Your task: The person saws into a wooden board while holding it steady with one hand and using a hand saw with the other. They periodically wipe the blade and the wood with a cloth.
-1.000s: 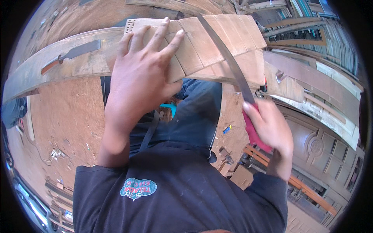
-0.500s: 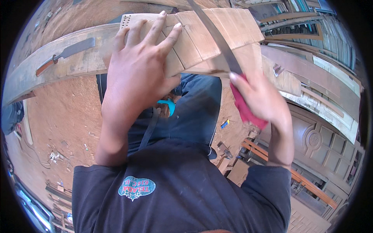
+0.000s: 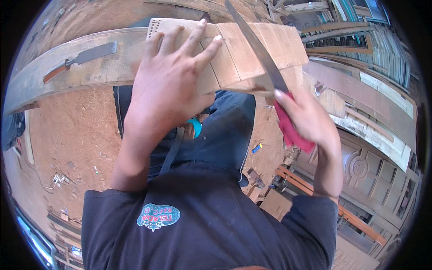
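Observation:
My left hand (image 3: 173,81) lies with spread fingers on a pale wooden piece (image 3: 252,49), pressing on its left part; the thumb rests by the near edge. Straight parallel lines run across this piece, and one corner has rows of small dark holes. In my right hand (image 3: 306,114) is the red-cloth-wrapped handle of a handsaw (image 3: 257,47). Its long, narrowing blade slants away across the right part of the piece; the teeth are too fine to make out. Underneath is a long wooden plank (image 3: 121,60).
Left on the plank lies a broad flat blade with a wooden handle (image 3: 85,56). Carved door panels (image 3: 360,166) and stacked boards (image 3: 373,85) fill the right side. Sawdust and scraps cover the ground (image 3: 76,135). A turquoise curved object (image 3: 196,127) shows between my legs.
Both hands, the wooden piece and the saw appear slightly lower and further right in view. The plank and the loose blade have shifted likewise. Both hands keep their hold.

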A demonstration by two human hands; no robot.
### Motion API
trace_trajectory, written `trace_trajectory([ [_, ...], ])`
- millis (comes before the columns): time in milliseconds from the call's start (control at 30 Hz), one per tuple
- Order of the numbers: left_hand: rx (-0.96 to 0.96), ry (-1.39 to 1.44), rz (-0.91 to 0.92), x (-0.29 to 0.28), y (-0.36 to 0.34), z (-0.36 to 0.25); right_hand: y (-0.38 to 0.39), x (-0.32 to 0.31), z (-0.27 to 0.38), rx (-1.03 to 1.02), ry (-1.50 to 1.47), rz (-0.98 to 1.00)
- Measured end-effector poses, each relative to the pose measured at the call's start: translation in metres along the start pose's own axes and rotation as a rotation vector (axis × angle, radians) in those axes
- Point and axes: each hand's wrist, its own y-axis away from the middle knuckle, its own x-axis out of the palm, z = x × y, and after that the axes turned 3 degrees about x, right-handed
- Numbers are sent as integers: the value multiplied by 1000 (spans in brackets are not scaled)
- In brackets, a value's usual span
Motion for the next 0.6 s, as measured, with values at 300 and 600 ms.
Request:
trace_trajectory([
  [300, -39, -18, -10, 3, 4, 0, 62, -4, -21, 209, -66, 140],
  [600, -2, -62, -34, 1, 0, 0, 10, 12, -13, 42, 5, 55],
])
